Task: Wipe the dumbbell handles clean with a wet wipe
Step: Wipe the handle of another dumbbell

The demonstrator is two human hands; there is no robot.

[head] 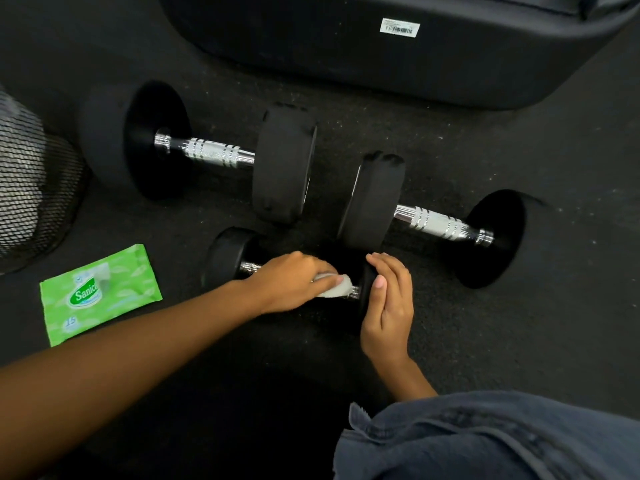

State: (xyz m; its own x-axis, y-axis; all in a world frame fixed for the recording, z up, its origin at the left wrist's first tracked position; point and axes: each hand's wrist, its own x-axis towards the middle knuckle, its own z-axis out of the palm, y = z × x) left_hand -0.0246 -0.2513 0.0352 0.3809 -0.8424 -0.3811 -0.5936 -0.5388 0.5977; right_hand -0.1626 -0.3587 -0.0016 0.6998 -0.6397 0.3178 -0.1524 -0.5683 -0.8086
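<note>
Closest to you, blue denim cloth point(485, 438) fills the lower right corner. Your left arm reaches in from the lower left across the dark rubber floor point(485, 323).

Your left hand point(294, 282) is curled round a white wet wipe point(337, 289), pressing it onto the chrome handle point(251, 267) of the small dumbbell point(228, 258), which lies on the floor right in front of you. Most of that handle is hidden under the hand and wipe. Your right hand point(388, 306) holds nothing; its relaxed fingers rest on the dumbbell's right end weight point(367, 282).

To the left of the small dumbbell, well apart from it, a green pack of wipes point(100, 292) lies flat on the floor.

Just beyond the small one lie two larger dumbbells: the left large dumbbell point(284, 164) and the right large dumbbell point(375, 202), their inner weights near each other, both knurled chrome handles bare.

At the far left stands a black mesh bin point(31, 188). Farthest off is a big black padded object point(381, 64) bearing a white barcode label point(400, 27).
</note>
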